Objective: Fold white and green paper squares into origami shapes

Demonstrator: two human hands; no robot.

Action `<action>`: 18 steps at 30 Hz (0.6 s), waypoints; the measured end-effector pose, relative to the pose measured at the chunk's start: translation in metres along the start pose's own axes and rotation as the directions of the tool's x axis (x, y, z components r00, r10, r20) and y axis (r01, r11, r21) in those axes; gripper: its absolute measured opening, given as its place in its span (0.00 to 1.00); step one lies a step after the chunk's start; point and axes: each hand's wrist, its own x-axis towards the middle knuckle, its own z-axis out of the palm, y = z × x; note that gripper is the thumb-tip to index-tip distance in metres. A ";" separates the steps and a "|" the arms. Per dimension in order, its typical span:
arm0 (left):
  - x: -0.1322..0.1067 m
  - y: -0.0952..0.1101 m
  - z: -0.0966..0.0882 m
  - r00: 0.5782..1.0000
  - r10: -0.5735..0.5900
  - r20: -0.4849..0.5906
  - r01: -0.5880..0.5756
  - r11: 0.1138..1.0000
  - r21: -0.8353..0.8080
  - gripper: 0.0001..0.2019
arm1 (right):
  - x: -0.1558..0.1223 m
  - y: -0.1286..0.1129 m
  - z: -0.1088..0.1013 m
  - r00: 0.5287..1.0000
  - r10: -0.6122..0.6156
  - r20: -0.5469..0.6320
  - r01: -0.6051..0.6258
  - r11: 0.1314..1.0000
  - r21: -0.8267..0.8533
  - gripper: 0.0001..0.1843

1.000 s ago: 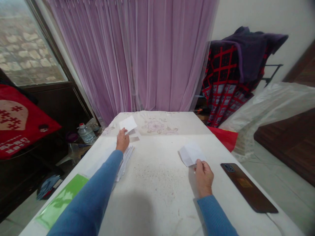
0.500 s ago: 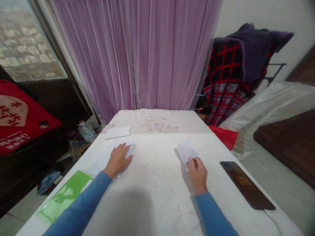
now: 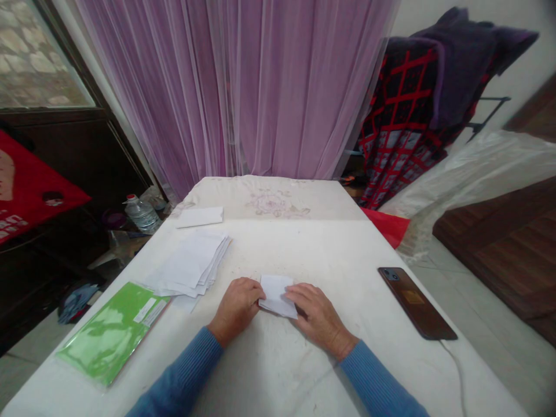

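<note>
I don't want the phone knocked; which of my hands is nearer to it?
Your right. The right hand is left of the phone, apart from it, at the right edge of the small paper; the left hand is farther left, at its left edge.

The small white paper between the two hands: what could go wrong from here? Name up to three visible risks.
The left hand and right hand are at opposite sides of the small white paper, so an uneven pull might crease or tear it.
The uneven stack of sheets could scatter if brushed.
The phone lies near the right edge of the table, so a tug on its cable might drag it off.
</note>
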 end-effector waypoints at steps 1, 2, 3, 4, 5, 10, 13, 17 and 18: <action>-0.003 0.001 0.000 1.000 -0.002 0.010 0.002 1.000 0.014 0.10 | -0.001 -0.003 0.001 1.000 0.016 0.017 -0.016 1.000 -0.010 0.21; -0.006 0.003 -0.001 1.000 -0.002 0.021 0.001 1.000 0.023 0.10 | -0.001 -0.006 0.002 0.999 0.028 0.029 -0.027 0.999 -0.017 0.21; -0.008 0.003 -0.002 1.000 0.004 0.030 -0.005 1.000 0.026 0.11 | -0.001 -0.008 0.003 0.999 0.038 0.037 -0.038 0.999 -0.023 0.21; -0.011 0.004 -0.002 0.999 0.013 0.038 -0.014 1.000 0.025 0.12 | -0.001 -0.009 0.004 0.998 0.049 0.041 -0.048 0.998 -0.029 0.20; -0.013 0.004 -0.003 0.999 0.022 0.041 -0.023 0.999 0.023 0.13 | -0.001 -0.010 0.004 0.997 0.060 0.044 -0.058 0.998 -0.035 0.19; -0.020 0.001 -0.001 0.999 0.045 0.016 -0.045 0.999 0.008 0.07 | -0.003 -0.011 0.003 0.994 0.098 0.044 -0.097 0.995 -0.033 0.11; -0.017 0.000 0.001 1.000 -0.001 0.011 0.001 0.999 -0.033 0.05 | -0.001 -0.012 0.004 0.985 0.169 0.033 -0.169 0.986 -0.004 0.06; -0.005 0.000 0.001 0.990 -0.134 0.041 0.135 0.991 -0.012 0.09 | 0.006 -0.011 0.009 0.937 0.349 0.033 -0.347 0.937 -0.038 0.16; -0.001 0.001 0.000 0.986 -0.160 0.051 0.160 0.987 0.008 0.10 | 0.009 -0.012 0.011 0.922 0.386 0.029 -0.383 0.921 -0.076 0.17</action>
